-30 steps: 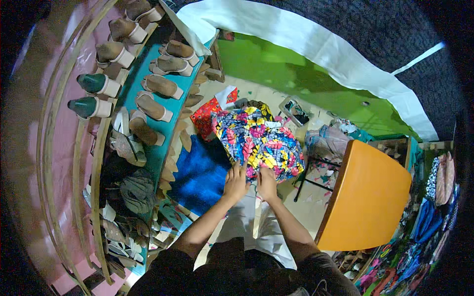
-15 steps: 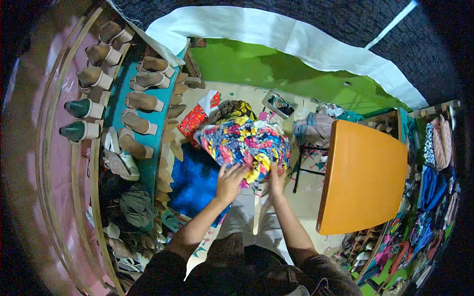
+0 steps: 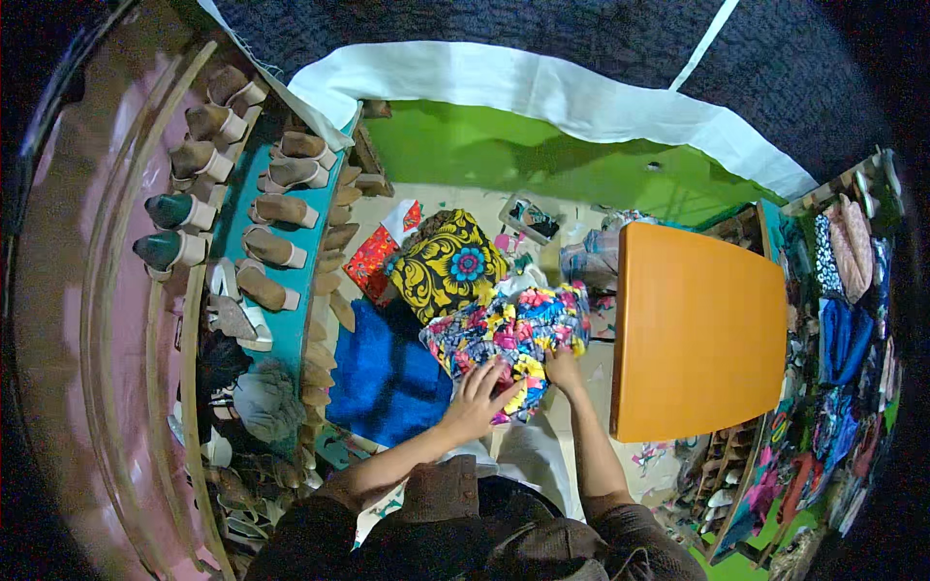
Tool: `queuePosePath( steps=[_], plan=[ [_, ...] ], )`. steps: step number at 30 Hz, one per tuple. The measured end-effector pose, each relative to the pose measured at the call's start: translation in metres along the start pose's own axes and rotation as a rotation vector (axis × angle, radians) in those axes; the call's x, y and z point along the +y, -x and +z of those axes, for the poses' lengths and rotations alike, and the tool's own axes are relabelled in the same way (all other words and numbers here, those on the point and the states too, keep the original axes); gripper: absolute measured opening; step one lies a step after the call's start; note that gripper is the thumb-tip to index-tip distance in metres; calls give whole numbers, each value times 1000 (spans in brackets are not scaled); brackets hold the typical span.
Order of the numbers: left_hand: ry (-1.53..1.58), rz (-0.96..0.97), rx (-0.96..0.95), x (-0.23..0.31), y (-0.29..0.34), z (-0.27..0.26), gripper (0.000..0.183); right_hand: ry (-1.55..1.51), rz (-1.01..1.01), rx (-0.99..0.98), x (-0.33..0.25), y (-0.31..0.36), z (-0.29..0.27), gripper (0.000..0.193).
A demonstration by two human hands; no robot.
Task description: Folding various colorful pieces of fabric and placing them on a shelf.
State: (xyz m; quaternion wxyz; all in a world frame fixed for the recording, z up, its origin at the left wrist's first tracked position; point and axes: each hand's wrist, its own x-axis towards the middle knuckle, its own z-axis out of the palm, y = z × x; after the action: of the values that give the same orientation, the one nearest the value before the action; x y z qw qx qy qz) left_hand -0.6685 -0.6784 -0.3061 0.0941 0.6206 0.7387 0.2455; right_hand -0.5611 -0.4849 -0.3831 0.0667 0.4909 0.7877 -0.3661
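Note:
A bunched piece of multicoloured floral fabric [image 3: 504, 324] lies in front of my legs. My left hand [image 3: 473, 399] rests on its near left side, fingers spread and lying over the cloth. At its right side my right hand [image 3: 562, 370] has its fingers curled in and grips the fabric. Just beyond lies a black fabric with a yellow swirl pattern and a blue flower [image 3: 450, 263], partly overlapped by the floral one. Left of that is a red printed fabric [image 3: 370, 263] with a white part. A blue cloth [image 3: 387, 373] spreads on the floor to the left.
An orange stool top [image 3: 702, 334] stands close on the right. Wooden shoe lasts [image 3: 281, 208] line a teal shelf at the left. A small tray [image 3: 530, 219] with scraps sits near the green wall [image 3: 504, 145]. Fabrics and shoes crowd the right-hand rack [image 3: 843, 358].
The floral fabric has come nearer and to the right with my hands, uncovering more of the yellow-and-black fabric. My right hand's fingers have closed on the floral cloth. The view has shifted slightly.

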Motion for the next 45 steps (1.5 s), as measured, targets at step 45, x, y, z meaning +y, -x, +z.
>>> queuePosePath(
  steps=[45],
  plan=[
    [112, -326, 93, 267, 166, 69, 52, -310, -437, 513, 208, 344, -13, 18]
  ],
)
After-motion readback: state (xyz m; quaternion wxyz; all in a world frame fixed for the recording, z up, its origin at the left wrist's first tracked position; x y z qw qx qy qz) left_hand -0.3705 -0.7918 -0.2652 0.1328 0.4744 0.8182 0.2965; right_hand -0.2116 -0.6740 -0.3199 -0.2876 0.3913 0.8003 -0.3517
